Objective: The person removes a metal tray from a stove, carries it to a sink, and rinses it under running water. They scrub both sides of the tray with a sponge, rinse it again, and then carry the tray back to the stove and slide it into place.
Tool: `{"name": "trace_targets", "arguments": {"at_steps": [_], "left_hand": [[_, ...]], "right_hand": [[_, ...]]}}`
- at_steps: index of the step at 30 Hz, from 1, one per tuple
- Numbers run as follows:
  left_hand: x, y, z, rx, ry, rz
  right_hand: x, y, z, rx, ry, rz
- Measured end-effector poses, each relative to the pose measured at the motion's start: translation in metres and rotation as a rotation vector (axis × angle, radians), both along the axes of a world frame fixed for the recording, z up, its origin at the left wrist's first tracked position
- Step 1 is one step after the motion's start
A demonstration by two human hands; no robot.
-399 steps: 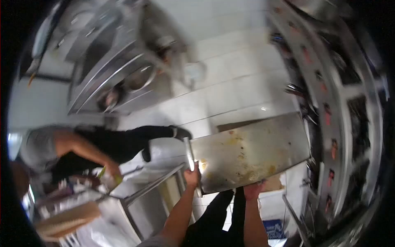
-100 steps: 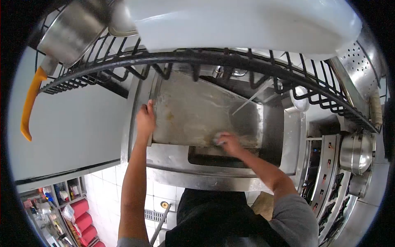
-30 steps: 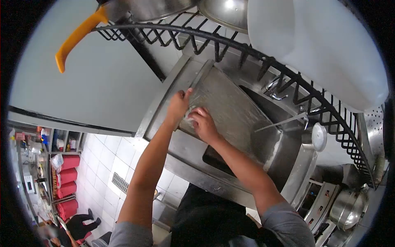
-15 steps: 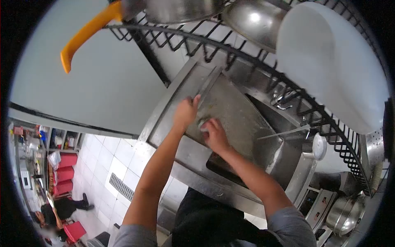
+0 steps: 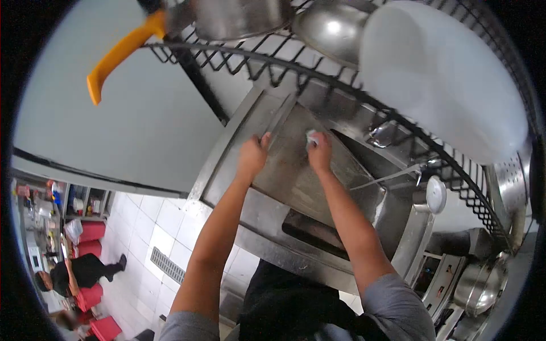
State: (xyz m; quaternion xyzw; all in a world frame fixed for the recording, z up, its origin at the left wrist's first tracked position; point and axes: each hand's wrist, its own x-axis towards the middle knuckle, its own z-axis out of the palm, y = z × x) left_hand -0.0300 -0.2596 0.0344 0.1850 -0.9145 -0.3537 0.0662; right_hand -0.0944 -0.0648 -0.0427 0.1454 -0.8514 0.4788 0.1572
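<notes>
A large, flat metal tray (image 5: 293,176) lies tilted across the steel sink (image 5: 398,219), its surface wet and dull. My left hand (image 5: 252,157) is closed around the tray's raised left edge, thumb up. In my right hand (image 5: 321,154) is a small whitish scrubbing pad (image 5: 311,137), pinched in the fingers against the upper part of the tray. From the tap (image 5: 427,169) a slim pale streak slants down over the tray's right side.
Overhead, a black wire rack (image 5: 310,73) carries metal pots, a bowl (image 5: 330,31) and a large white container (image 5: 443,79). An orange handle (image 5: 122,54) juts out at upper left. A small pot (image 5: 421,202) stands right of the sink. Another person (image 5: 85,275) is at far left.
My right hand has moved up and to the right across the tray with the pad. My left hand keeps its hold on the edge. The camera view has shifted slightly.
</notes>
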Motion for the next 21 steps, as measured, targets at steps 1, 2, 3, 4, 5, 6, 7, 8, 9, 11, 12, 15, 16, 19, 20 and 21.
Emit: {"name": "trace_targets", "arguments": {"at_steps": [1, 2, 3, 4, 5, 6, 7, 8, 9, 11, 12, 15, 16, 19, 20, 21], "left_hand": [[0.000, -0.002, -0.008, -0.023, 0.025, 0.016], [0.001, -0.002, -0.010, -0.039, 0.050, 0.025], [0.006, 0.000, -0.004, -0.104, 0.013, 0.041], [0.009, 0.003, 0.002, -0.163, -0.015, 0.040], [0.012, 0.001, -0.002, -0.268, 0.153, -0.003], [0.014, 0.008, -0.009, -0.364, 0.327, -0.052], [0.025, 0.027, 0.010, -0.521, 0.536, -0.162], [0.036, 0.048, 0.032, -0.669, 0.770, -0.257], [0.047, 0.070, 0.024, -0.564, 0.743, -0.427], [0.056, 0.120, -0.012, -0.156, 0.505, -0.647], [0.057, 0.154, -0.025, 0.145, 0.287, -0.689], [0.047, 0.271, 0.004, 0.261, 0.092, -0.825], [0.040, 0.308, 0.016, 0.222, 0.157, -0.924], [0.010, 0.422, 0.040, 0.205, 0.347, -1.120], [-0.005, 0.454, 0.036, 0.138, 0.386, -1.167], [-0.023, 0.483, 0.027, 0.139, 0.394, -1.180]], "right_hand": [[0.002, 0.014, -0.015, 0.074, -0.047, -0.048], [0.010, 0.030, -0.029, 0.152, -0.096, -0.103], [0.033, 0.046, -0.040, 0.170, -0.131, -0.069], [0.064, 0.065, -0.053, 0.191, -0.163, -0.055], [0.092, 0.085, -0.076, 0.246, -0.173, -0.031], [0.117, 0.115, -0.073, 0.328, -0.386, 0.001], [0.143, 0.138, -0.069, 0.380, -0.609, 0.038], [0.158, 0.163, -0.066, 0.348, -0.601, -0.044], [0.173, 0.191, -0.064, 0.209, -0.746, -0.061], [0.200, 0.238, -0.061, 0.025, -0.871, -0.108], [0.215, 0.261, -0.060, -0.197, -0.762, -0.143], [0.270, 0.325, -0.030, -0.824, -0.737, -0.153], [0.286, 0.338, -0.013, -1.228, -0.832, -0.076], [0.315, 0.361, -0.003, -1.442, -0.852, -0.077], [0.325, 0.364, -0.001, -1.445, -0.832, -0.082], [0.335, 0.363, 0.001, -1.607, -0.756, -0.053]]}}
